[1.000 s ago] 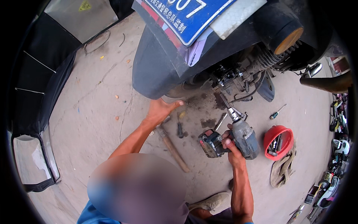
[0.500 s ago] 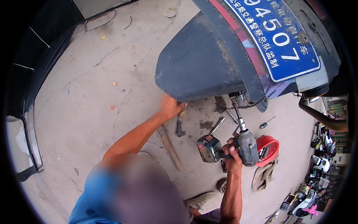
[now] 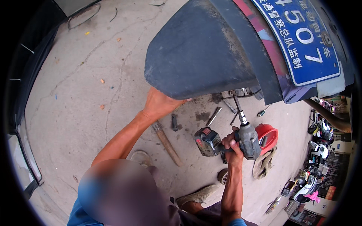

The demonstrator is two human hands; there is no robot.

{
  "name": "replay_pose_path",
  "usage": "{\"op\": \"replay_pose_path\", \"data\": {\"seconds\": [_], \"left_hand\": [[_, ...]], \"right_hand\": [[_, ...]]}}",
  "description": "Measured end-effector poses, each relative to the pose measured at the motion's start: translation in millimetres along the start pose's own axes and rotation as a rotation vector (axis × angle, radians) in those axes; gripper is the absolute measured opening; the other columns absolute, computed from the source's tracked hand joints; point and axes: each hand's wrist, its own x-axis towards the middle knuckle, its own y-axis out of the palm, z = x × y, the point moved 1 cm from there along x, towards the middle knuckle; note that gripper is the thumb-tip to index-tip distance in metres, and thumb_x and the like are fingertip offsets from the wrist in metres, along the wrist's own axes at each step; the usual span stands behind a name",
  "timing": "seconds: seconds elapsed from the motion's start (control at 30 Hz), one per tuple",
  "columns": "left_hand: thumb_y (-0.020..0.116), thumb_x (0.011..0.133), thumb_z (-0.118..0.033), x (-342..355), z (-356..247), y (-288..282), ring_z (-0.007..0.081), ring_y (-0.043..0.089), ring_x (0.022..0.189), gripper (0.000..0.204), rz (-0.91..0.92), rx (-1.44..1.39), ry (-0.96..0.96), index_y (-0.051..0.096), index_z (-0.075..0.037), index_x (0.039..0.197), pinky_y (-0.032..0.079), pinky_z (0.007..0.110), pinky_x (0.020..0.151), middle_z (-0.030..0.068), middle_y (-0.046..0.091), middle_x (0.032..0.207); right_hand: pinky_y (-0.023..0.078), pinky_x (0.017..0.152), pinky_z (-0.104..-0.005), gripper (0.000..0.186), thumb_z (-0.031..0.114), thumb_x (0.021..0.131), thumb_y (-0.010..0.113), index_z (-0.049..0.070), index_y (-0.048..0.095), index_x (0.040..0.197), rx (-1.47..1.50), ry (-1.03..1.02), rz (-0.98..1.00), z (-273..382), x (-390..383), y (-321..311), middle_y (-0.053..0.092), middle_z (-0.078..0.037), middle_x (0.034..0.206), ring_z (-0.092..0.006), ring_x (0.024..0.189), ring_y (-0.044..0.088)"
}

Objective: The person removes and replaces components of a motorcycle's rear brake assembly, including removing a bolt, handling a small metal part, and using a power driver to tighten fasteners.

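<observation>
Under mudguard (image 3: 200, 56), right hand (image 3: 232, 145) gripping drill (image 3: 241, 139)

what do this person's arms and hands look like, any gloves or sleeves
Both hands are bare: no gloves, rings or watch show on the left hand or the right hand. Both forearms are uncovered up past the elbow. A blue short sleeve edge shows at the right arm near the lower rim, and blue fabric shows at the left shoulder. No markings or bandages can be seen.

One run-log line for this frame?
left hand: braced on dark scooter rear fender | right hand: gripping grey cordless impact wrench, bit aimed up under fender | wooden-handled hammer on concrete
</observation>
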Motion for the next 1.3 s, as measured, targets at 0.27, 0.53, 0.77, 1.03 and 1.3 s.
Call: {"op": "replay_pose_path", "data": {"seconds": [0.27, 0.53, 0.77, 1.03, 1.3], "left_hand": [[0.091, 0.073, -0.035, 2, 7, 0, 0.0269, 0.068, 0.101, 0.057, 0.001, 0.084, 0.042, 0.069, -0.001, 0.114, 0.053, 0.038, 0.089, 0.0143, 0.071, 0.11], [0.09, 0.073, -0.032, 10, -14, -8, 0.0251, 0.068, 0.1, 0.05, -0.022, -0.018, 0.081, 0.072, -0.003, 0.109, 0.053, 0.038, 0.087, 0.0115, 0.072, 0.108], [0.086, 0.077, -0.034, 14, -6, -3, 0.0291, 0.068, 0.098, 0.045, -0.084, 0.195, 0.264, 0.072, -0.006, 0.11, 0.053, 0.04, 0.087, 0.0103, 0.072, 0.107], [0.08, 0.083, -0.032, 15, -8, -4, 0.0291, 0.067, 0.1, 0.037, -0.148, 0.307, 0.391, 0.072, -0.008, 0.111, 0.052, 0.04, 0.088, 0.0096, 0.071, 0.107], [0.077, 0.088, -0.025, 10, 3, 9, 0.0267, 0.067, 0.103, 0.034, -0.087, 0.174, 0.154, 0.07, -0.004, 0.113, 0.051, 0.04, 0.091, 0.0107, 0.071, 0.107]], "right_hand": [[0.044, 0.071, -0.0312, 0.063, 0.015, 0.083, 0.076, -0.001, 0.046, 0.136, -0.056, -0.032, -0.008, -2, 5, -2, 0.058, -0.006, 0.087, -0.0143, 0.072, 0.052], [0.044, 0.072, -0.0336, 0.064, 0.016, 0.083, 0.076, 0.001, 0.045, 0.138, 0.008, -0.016, 0.021, -7, 4, -6, 0.057, -0.005, 0.082, -0.0143, 0.07, 0.052], [0.045, 0.075, -0.034, 0.062, 0.017, 0.082, 0.076, 0.0, 0.049, 0.135, -0.112, -0.084, 0.018, -7, 7, -9, 0.056, -0.004, 0.083, -0.0139, 0.07, 0.051], [0.047, 0.08, -0.0371, 0.067, 0.014, 0.081, 0.079, 0.0, 0.047, 0.138, -0.064, -0.031, 0.01, -9, 8, -20, 0.062, -0.008, 0.103, -0.0164, 0.078, 0.054], [0.047, 0.081, -0.0347, 0.06, 0.017, 0.082, 0.079, 0.001, 0.053, 0.133, -0.037, -0.057, -0.047, -16, 10, -15, 0.064, -0.009, 0.108, -0.0166, 0.081, 0.057]]}}
